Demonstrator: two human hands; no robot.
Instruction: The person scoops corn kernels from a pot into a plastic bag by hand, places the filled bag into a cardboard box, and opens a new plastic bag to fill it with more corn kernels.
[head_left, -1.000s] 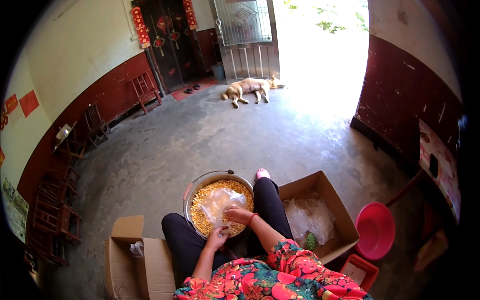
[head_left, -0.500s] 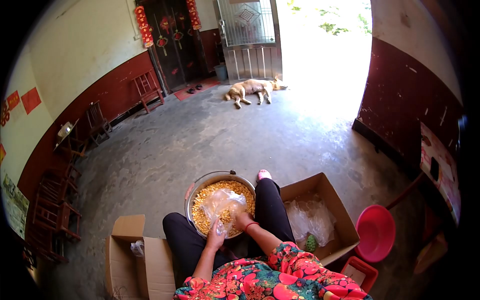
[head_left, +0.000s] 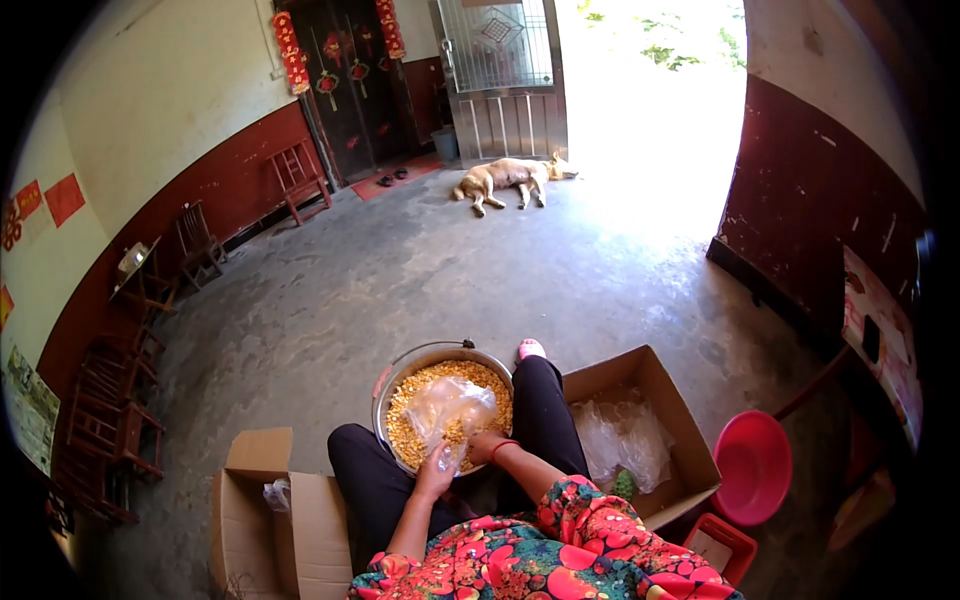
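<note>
A metal bucket (head_left: 377,412) full of yellow corn kernels (head_left: 408,395) stands between my knees. A clear plastic bag (head_left: 455,403) lies over the kernels, with some kernels showing through it. My left hand (head_left: 434,476) is closed on the near edge of the bag, at the bucket's front rim. Beside it, my right hand (head_left: 486,447), with a red band at the wrist, reaches over the rim against the bag and kernels. Its fingers are hidden, so their grip does not show.
On the right are a cardboard box (head_left: 690,425) with plastic bags (head_left: 630,440) and a green knobbly item (head_left: 624,485), a pink basin (head_left: 752,468) and a red tray (head_left: 738,548). Another open box (head_left: 245,520) stands left. A dog (head_left: 505,178) lies by the doorway.
My right hand has shifted slightly towards my left hand and the bag. My left hand keeps its hold on the bag. The bucket stays in place.
</note>
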